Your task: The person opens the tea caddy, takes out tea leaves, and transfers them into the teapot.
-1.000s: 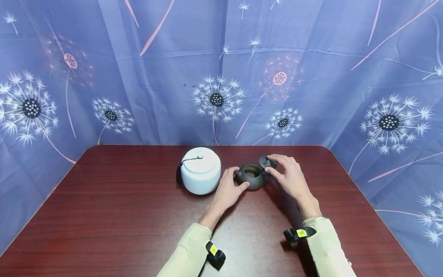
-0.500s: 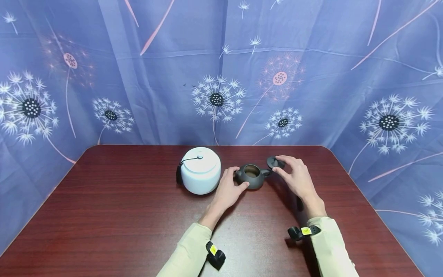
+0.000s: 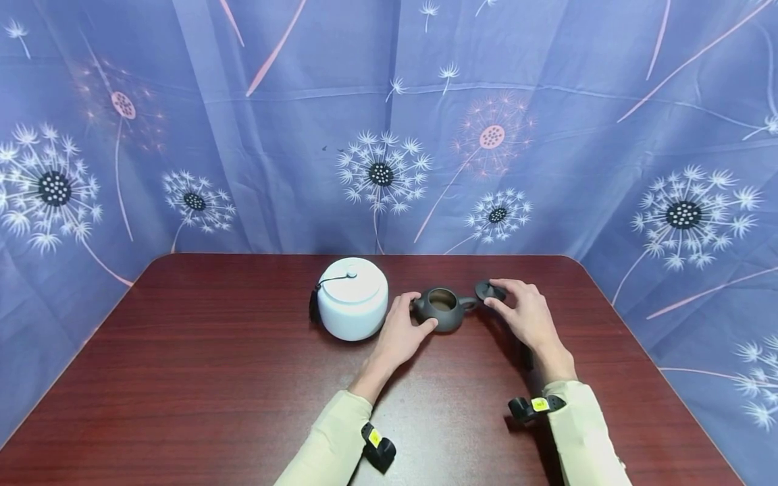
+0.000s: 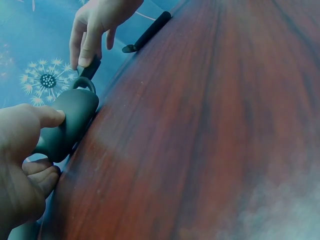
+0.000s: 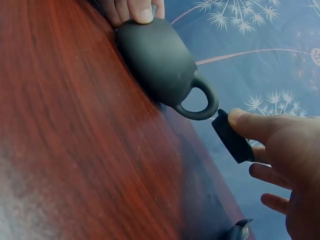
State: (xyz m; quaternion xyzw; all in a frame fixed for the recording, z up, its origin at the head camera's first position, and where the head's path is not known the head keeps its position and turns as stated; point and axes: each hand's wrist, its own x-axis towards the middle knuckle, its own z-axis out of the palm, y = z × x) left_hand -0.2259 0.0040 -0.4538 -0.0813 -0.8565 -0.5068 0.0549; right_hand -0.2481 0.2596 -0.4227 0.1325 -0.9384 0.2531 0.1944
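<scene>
Key relation: lid [image 3: 488, 292] vs. teapot [image 3: 448, 322]. Lid is off, just R of pot, past the handle [image 5: 212, 100], so handle sits btwn lid & open mouth [image 3: 442, 302]. Pot upright on counter [image 3: 243, 378], long axis approx. L–R: spout [image 4: 43, 147] at L hand [image 3: 401, 331], handle twd R hand [image 3: 526, 317]. R hand nearer lid, L nearer spout.

L fingers [image 4: 44, 178] curled round spout side, thumb on body; gap about pot-wide. R fingers [image 4: 86, 52] pinch lid, nearly closed; lid only, nothing else.

Views: head shows pot mouth + white jar [image 3: 352, 317], L of pot; neither is clear in wrist cams. R wrist shows lid edge-on, approx. level w/ handle, seemingly clear of counter; head can't confirm height. L wrist shows dark rod [image 4: 151, 31] beyond pot, nr R hand; head mostly hides it. ID unclear.
</scene>
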